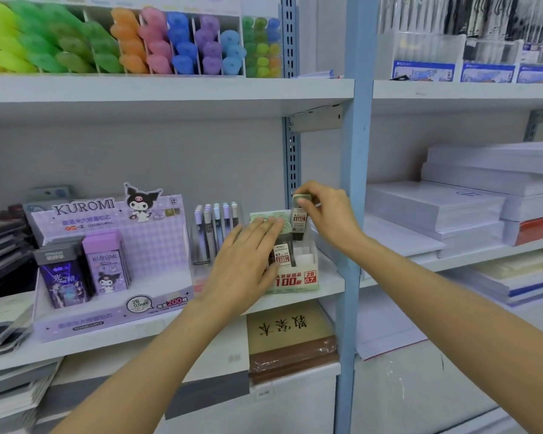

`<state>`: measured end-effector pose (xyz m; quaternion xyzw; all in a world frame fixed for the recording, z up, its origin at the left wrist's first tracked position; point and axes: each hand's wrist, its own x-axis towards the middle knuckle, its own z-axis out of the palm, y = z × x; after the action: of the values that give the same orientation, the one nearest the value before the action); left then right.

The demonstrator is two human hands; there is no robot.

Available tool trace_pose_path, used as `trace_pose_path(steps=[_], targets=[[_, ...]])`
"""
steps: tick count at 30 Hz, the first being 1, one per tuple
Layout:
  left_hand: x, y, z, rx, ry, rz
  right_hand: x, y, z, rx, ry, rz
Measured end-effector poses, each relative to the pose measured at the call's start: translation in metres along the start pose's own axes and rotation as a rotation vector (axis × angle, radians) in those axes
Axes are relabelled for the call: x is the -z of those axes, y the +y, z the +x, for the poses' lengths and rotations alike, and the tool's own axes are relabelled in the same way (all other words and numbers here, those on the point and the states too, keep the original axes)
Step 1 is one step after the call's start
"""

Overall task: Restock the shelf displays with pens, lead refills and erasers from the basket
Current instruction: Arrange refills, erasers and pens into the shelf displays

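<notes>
A small green-and-white lead refill display box [298,281] marked 2B 0.7 stands on the middle shelf beside the blue upright. My right hand [328,214] pinches the green cap of a dark lead refill case [299,222], held upright over the box's back row. My left hand [246,261] lies with straight fingers against the front refill cases [283,255] in the box, touching their tops. Left of it stands a clear holder of pens [215,228]. The basket is out of view.
A purple Kuromi lead refill display [113,264] fills the shelf's left part. Coloured highlighters [132,45] sit on the shelf above. Stacks of white paper [470,205] lie in the right bay. Notebooks [290,336] lie on the shelf below.
</notes>
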<state>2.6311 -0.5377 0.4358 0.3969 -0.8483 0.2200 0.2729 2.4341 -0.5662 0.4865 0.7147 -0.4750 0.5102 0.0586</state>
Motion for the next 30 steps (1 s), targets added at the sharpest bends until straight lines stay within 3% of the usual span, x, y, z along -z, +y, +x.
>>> trace_pose_path(steps=[4, 16, 19, 21, 25, 27, 30], targets=[[-0.002, 0.0, 0.0, 0.005, 0.008, 0.003, -0.006, 0.008, 0.008, -0.013, -0.111, -0.064], [0.0, 0.003, 0.001, 0.026, -0.039, 0.015, -0.018, 0.015, 0.008, -0.06, -0.181, -0.247], [0.003, 0.008, -0.002, 0.053, -0.055, 0.014, -0.011, 0.007, 0.001, -0.075, -0.208, -0.191], [0.007, 0.012, -0.011, 0.065, -0.026, 0.001, -0.007, -0.003, -0.011, -0.031, -0.113, -0.141], [0.008, 0.012, -0.062, 0.065, 0.177, -0.064, -0.012, -0.042, -0.058, 0.127, 0.049, 0.129], [-0.004, 0.009, -0.105, 0.093, 0.244, -0.074, -0.029, -0.061, -0.092, 0.169, -0.018, 0.246], [-0.03, 0.005, -0.178, 0.191, 0.157, -0.113, -0.07, -0.077, -0.148, 0.19, -0.222, 0.356]])
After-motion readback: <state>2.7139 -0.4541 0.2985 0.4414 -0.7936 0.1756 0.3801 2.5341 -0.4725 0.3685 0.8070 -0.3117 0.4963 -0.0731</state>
